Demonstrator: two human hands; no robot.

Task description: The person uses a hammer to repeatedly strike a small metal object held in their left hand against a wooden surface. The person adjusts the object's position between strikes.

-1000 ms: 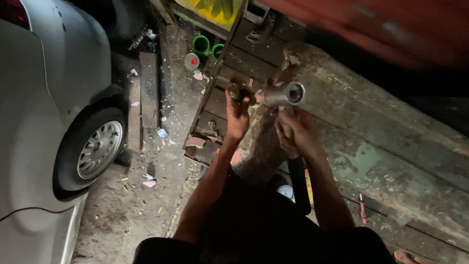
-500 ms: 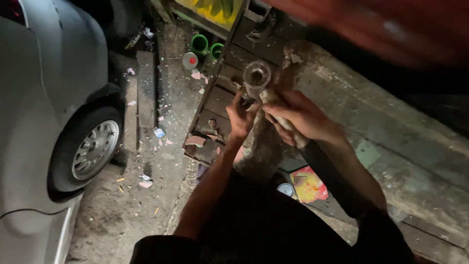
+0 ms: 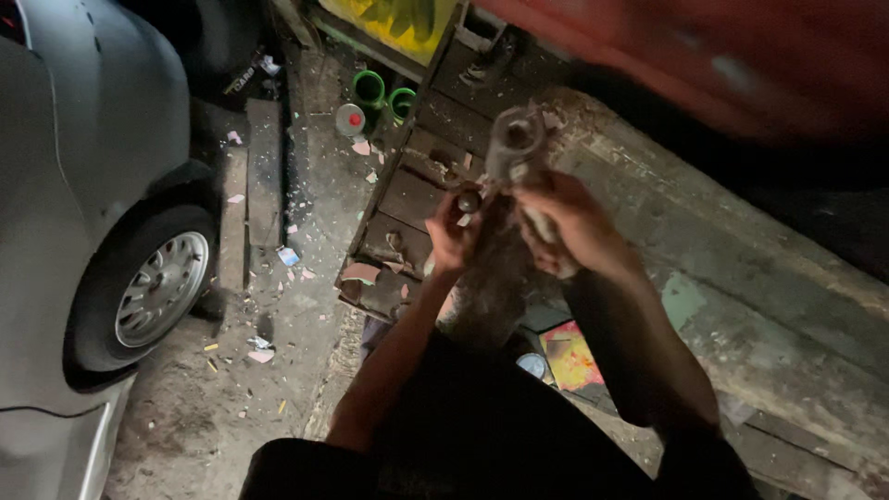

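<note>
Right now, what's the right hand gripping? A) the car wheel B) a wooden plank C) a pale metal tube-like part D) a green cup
C: the right hand is wrapped around a pale metal tube-like part with its open end toward the camera, while the left hand holds a small round piece beside it; the green cups sit on the ground, untouched.

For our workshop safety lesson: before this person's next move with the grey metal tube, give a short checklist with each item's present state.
1. Right hand grips the grey metal tube: ok.
2. Left hand holds a small dark round part: ok.
3. Tube's open end free of blockage: cannot tell, blurred.
4. Lighting adequate: not ok, scene is dim.
5. Ground free of debris: not ok, scraps lie scattered.
6. Silver car's wheel apart from hands: ok.
</note>
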